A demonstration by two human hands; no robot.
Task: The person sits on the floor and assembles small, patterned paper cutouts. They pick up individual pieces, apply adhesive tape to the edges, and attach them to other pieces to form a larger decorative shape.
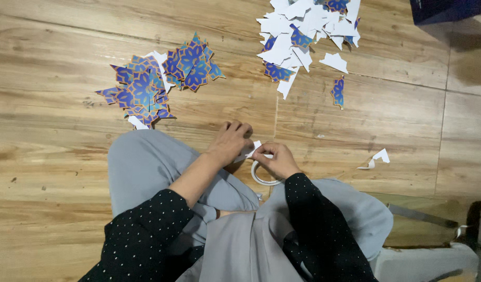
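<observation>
Wooden floor [57,156], both hands [256,149] pinching white tape strip [252,148], tape roll [262,176]

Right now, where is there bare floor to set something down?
Bare wooden floor lies left of the knee, below the blue star cutouts. Another patch lies between the scrap pile and the small curled scrap. It is crowded around both hands and the tape roll.

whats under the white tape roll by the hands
The white tape roll rests against the grey trouser leg, with wooden plank floor visible through its hole. The right hand covers its upper edge, so what lies beneath there is hidden.
</observation>
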